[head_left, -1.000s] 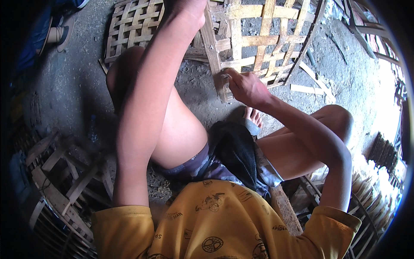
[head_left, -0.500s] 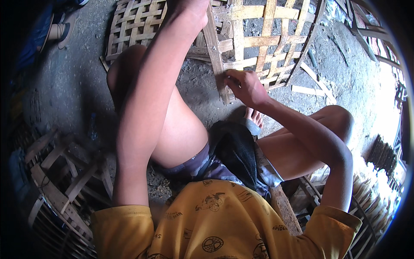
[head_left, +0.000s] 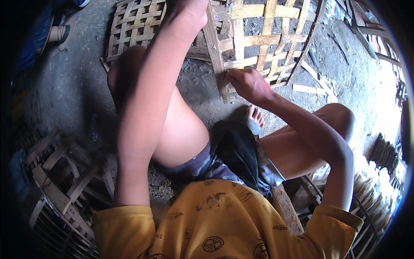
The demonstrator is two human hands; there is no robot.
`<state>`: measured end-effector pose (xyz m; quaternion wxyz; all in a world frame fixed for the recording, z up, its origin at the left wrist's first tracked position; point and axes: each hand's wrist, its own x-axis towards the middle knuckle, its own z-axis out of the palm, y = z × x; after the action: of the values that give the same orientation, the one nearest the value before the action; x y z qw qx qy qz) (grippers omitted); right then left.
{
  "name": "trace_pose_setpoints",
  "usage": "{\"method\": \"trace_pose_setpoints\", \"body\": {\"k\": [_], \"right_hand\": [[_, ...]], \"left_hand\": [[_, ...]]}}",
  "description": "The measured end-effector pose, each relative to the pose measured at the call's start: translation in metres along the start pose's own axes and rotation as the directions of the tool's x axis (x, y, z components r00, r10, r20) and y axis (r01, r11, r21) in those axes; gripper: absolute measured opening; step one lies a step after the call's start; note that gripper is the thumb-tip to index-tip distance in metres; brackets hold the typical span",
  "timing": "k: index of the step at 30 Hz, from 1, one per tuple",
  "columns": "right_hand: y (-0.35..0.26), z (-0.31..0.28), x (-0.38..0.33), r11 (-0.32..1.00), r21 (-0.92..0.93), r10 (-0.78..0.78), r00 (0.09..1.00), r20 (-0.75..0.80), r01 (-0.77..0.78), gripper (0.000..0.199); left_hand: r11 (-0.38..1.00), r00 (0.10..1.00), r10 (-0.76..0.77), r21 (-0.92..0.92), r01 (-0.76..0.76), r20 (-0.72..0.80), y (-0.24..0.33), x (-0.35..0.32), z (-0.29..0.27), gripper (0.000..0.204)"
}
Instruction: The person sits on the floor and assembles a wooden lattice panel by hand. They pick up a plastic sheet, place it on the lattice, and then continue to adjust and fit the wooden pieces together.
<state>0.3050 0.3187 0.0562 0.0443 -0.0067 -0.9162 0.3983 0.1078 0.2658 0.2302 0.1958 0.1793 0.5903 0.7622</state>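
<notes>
A woven bamboo panel (head_left: 259, 39) of wide, pale, crossing strips stands in front of me, with a wooden edge strip (head_left: 214, 54) along its left side. My right hand (head_left: 249, 85) is closed at the lower end of that edge, its fingers curled in against the strip. The fingertips are partly hidden behind the hand. My left arm reaches up past the panel's left side; only the wrist and base of my left hand (head_left: 192, 9) show at the top edge, so its fingers are out of sight.
Another woven bamboo piece (head_left: 134, 26) lies behind my left arm. Loose pale slats (head_left: 309, 90) rest on the grey floor at right. A slatted wooden frame (head_left: 64, 185) is at lower left, and a wooden plank (head_left: 286, 209) beside me. Another person's foot (head_left: 64, 32) shows at upper left.
My right hand has turned slightly at the panel's lower edge, with its fingers still curled there. My left arm and the panel have hardly moved.
</notes>
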Motion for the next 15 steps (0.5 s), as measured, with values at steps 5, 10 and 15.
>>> {"method": "trace_pose_setpoints", "body": {"k": [5, 10, 15], "right_hand": [[-0.004, -0.012, -0.006, 0.988, -0.126, 0.1, 0.989, 0.108, -0.086, 0.017], [-0.018, -0.02, -0.009, 0.99, -0.133, 0.072, 0.975, 0.212, -0.044, 0.019], [0.006, -0.002, -0.026, 0.932, -0.36, 0.213, 0.874, 0.436, -0.048, 0.015]], "left_hand": [[0.99, 0.989, -0.12, 0.067, 0.126, -0.081, -0.008, 0.029, -0.009, 0.079], [0.987, 0.988, -0.142, 0.065, 0.146, -0.057, 0.006, 0.013, 0.0, 0.081], [0.99, 0.978, -0.053, 0.12, 0.078, -0.201, 0.002, 0.01, 0.011, 0.083]]}}
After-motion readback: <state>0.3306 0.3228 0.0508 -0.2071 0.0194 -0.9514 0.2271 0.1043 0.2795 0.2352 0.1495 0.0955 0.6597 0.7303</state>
